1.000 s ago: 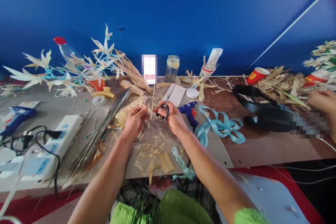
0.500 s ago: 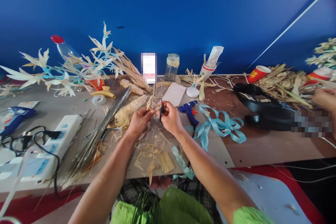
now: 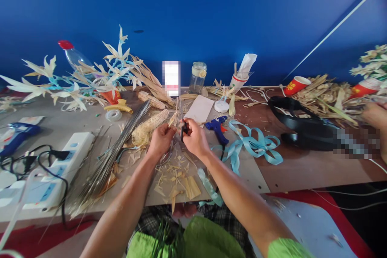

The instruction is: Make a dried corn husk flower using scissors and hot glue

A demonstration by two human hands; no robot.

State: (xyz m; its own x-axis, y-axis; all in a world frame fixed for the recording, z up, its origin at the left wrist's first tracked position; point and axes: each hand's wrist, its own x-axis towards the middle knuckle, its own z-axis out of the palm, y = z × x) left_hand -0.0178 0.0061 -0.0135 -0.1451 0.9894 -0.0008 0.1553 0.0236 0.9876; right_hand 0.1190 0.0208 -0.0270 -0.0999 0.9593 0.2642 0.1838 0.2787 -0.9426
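Note:
Between the finger and thumb of my left hand [image 3: 161,139] is a small corn husk flower [image 3: 173,120], its pale petals pointing up. My right hand [image 3: 195,136] grips a pair of scissors [image 3: 184,129] by the dark handles, blades pointing away from me and close to the flower's right side. Whether the blades touch it I cannot tell. Bits of cut husk [image 3: 175,171] lie on the table below my hands. Left of my left hand rest a corn cob with silk [image 3: 148,127] and a bundle of thin wires [image 3: 117,149].
A blue glue gun [image 3: 218,127] and light blue ribbon [image 3: 256,143] lie to the right. At the left is a white power strip [image 3: 68,165] with black cables. Husk flowers on stems [image 3: 75,76] stand behind it. Another person's hand [image 3: 375,113] shows at the right edge.
The scissors and my right hand have shifted slightly left and down. My left hand still pinches the husk flower, which now shows more clearly. The other person's hand moved slightly.

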